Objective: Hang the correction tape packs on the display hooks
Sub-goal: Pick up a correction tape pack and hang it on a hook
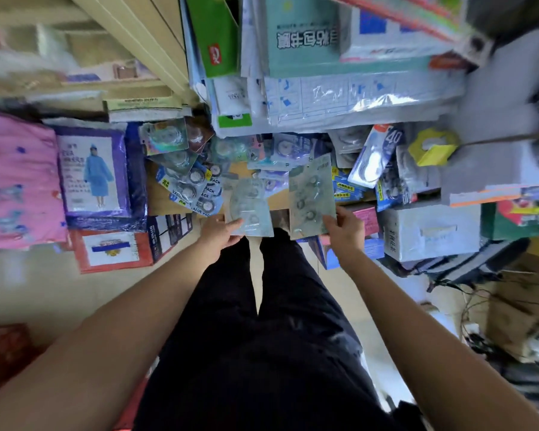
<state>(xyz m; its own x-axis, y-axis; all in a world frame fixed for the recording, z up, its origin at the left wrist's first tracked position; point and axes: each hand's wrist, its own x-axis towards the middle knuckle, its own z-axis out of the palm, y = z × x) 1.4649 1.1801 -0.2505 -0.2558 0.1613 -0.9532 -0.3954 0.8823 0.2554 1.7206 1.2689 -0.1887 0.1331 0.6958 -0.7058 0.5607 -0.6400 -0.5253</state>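
Both arms stretched forward and down, bare forearms either side of dark trousers (pixel 262 337). Left hand (pixel 220 233) pinches the near corner of one correction tape pack (pixel 249 209), thumb on top. Right hand (pixel 344 228) grips the near right edge of a second pack (pixel 311 194). The two packs are held side by side, apart, over the near edge of a brown surface (pixel 159 197) strewn with loose packs (pixel 193 181). Both held packs are grey-green, translucent, with round tape wheels; print blurred.
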